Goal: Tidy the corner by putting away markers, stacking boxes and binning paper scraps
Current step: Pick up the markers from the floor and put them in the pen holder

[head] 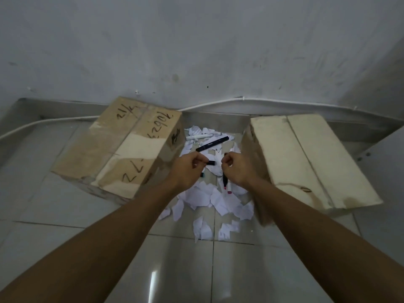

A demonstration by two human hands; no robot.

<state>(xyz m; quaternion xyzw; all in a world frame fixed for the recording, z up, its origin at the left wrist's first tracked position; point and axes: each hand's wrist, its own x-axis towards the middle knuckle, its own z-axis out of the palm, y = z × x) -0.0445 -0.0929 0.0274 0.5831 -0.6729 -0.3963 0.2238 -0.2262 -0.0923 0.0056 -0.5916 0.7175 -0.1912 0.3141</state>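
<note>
- Your scribbled box [122, 147] sits left on the floor [65, 215], the plain box [306, 160] right, well apart.
- Torn paper scraps [209, 199] litter the gap between them.
- Your left hand [185, 169] curls its fingers round a dark marker [211, 162]; your right hand [238, 169] grips pink-tipped markers [225, 182].
- A black marker [212, 144] lies on the paper scraps beyond.

Left hand [188, 169] covers most of the black marker [211, 162] it grips: only a short stub sticks out toward the right hand [238, 169], and a dark bit under the knuckles is too small to identify. Right hand hides the barrels of the pink-tipped markers [225, 183]; just the tips show below the fist, looks like two, can't confirm. Print on the loose marker [212, 144] on the floor [54, 215] is unreadable, right box [306, 160] near corner is smeared, both forearms [109, 248] run off the bottom edge.
</note>
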